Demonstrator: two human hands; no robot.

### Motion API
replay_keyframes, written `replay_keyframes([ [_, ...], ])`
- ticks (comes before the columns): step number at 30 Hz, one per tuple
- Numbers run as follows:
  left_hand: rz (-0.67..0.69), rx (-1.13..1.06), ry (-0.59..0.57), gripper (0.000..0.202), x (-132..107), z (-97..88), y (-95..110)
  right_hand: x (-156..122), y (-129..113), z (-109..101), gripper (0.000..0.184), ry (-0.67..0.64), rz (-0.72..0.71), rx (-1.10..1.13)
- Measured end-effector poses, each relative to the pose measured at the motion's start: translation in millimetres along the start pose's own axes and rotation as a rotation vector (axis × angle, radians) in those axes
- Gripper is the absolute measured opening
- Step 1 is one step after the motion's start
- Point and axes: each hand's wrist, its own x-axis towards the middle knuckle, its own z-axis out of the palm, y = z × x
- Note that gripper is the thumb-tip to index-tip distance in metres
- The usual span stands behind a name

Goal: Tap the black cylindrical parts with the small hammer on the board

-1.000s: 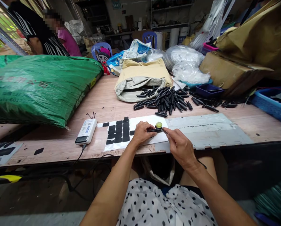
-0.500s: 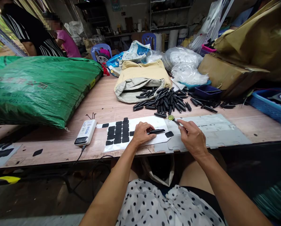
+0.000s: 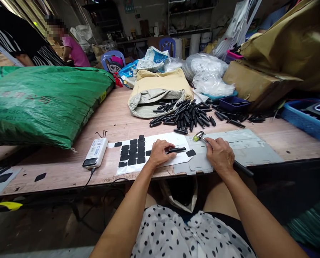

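Gripping hammer (image 3: 199, 136) in right hand (image 3: 220, 156), left hand (image 3: 160, 152) pinching black stick (image 3: 178, 149), stick pile (image 3: 183, 114) beyond.

Head-worn, forward-down (close over table (image 3: 117, 118))

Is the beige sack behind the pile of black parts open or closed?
Open: the beige sack lies with its mouth gaping, black parts spilling out.

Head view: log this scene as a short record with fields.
left hand: pins a black part on the white sheet
right hand: grips a hammer, yellow head over the grey board
pad: loose, by the sheet's right edge, between the hands
pile: black parts beyond the sheet, at the tan sack
left of sheet: power bank, green sack
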Motion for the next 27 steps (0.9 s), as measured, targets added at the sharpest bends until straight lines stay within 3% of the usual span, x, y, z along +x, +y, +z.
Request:
replay_keyframes([
  [27,0.071,0.015,-0.009,0.018,-5.1,-0.6,2.3,1.7,-5.8,-6.0,0.029,-0.023,0.024,0.000],
])
